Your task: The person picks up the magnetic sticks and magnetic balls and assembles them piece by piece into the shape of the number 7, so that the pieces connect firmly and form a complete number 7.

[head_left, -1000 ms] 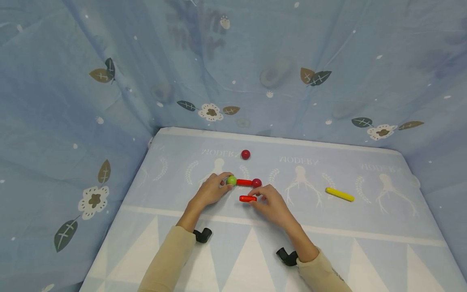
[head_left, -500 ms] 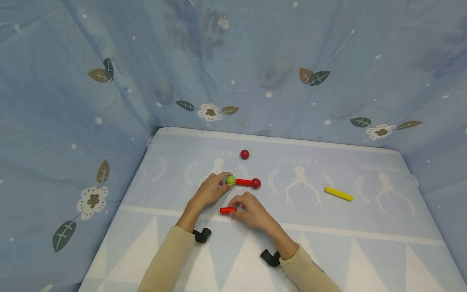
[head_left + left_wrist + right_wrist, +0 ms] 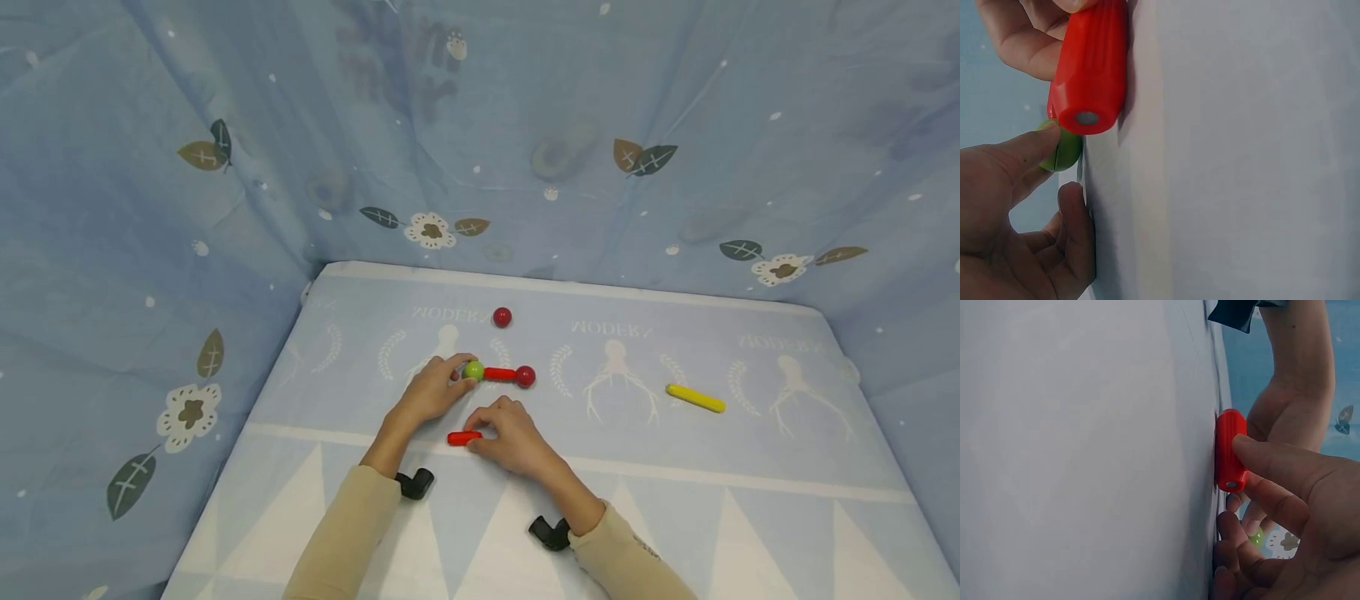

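Observation:
My left hand (image 3: 433, 392) pinches a green ball (image 3: 473, 371) between thumb and finger. A short red rod (image 3: 498, 375) reaches right from this ball to a dark red ball (image 3: 526, 377), the three in one line on the table. Nearer to me, my right hand (image 3: 513, 437) pinches the right end of a second red magnetic rod (image 3: 459, 438) between thumb and fingertips. In the left wrist view this rod (image 3: 1092, 69) shows ridged sides and a round metal disc in its end. It lies close along the tabletop in the right wrist view.
Another dark red ball (image 3: 502, 317) lies farther back. A longer yellow rod (image 3: 696, 397) is off to the right. Part of a small dark red thing shows beside my left fingers. Black wrist mounts (image 3: 550, 533) sit at both wrists. Patterned blue cloth (image 3: 480, 150) walls the table's back and sides.
My right hand has carried the red rod leftward and toward me, away from the joined balls and rod, slowing at the end. The left hand stays on the green ball.

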The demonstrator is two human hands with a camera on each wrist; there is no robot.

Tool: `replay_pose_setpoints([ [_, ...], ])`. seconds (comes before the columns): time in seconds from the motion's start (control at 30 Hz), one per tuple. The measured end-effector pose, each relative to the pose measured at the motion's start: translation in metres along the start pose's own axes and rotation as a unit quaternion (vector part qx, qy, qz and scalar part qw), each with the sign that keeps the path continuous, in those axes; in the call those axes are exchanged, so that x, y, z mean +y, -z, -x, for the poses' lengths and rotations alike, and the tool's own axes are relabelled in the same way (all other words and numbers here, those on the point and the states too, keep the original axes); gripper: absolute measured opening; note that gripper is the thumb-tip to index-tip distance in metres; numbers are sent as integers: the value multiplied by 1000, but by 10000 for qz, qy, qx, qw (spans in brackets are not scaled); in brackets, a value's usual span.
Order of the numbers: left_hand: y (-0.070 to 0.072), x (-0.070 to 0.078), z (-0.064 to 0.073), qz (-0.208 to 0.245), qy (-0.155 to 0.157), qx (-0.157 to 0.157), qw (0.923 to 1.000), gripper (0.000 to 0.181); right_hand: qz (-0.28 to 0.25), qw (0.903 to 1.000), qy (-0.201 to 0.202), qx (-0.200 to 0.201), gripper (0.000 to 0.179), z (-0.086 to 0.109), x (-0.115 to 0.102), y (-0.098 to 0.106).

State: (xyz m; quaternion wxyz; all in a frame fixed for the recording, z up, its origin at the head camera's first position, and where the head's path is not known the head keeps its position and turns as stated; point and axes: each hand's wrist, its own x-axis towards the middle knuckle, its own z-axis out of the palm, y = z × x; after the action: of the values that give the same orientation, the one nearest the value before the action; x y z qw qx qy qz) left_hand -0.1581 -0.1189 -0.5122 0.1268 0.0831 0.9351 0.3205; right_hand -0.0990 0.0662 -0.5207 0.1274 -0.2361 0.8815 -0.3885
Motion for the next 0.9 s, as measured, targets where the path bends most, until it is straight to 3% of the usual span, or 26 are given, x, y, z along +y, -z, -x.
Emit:
replay_pose_setpoints([
  [0.5,0,-1,0,-25,-18,-29,10000,42,-363,9993,-49,10,16,7,2,9],
  [0.9,-1,-2,0,-5,-41,-13,10000,42,-718,9924,-638,774,16,34,16,39],
])
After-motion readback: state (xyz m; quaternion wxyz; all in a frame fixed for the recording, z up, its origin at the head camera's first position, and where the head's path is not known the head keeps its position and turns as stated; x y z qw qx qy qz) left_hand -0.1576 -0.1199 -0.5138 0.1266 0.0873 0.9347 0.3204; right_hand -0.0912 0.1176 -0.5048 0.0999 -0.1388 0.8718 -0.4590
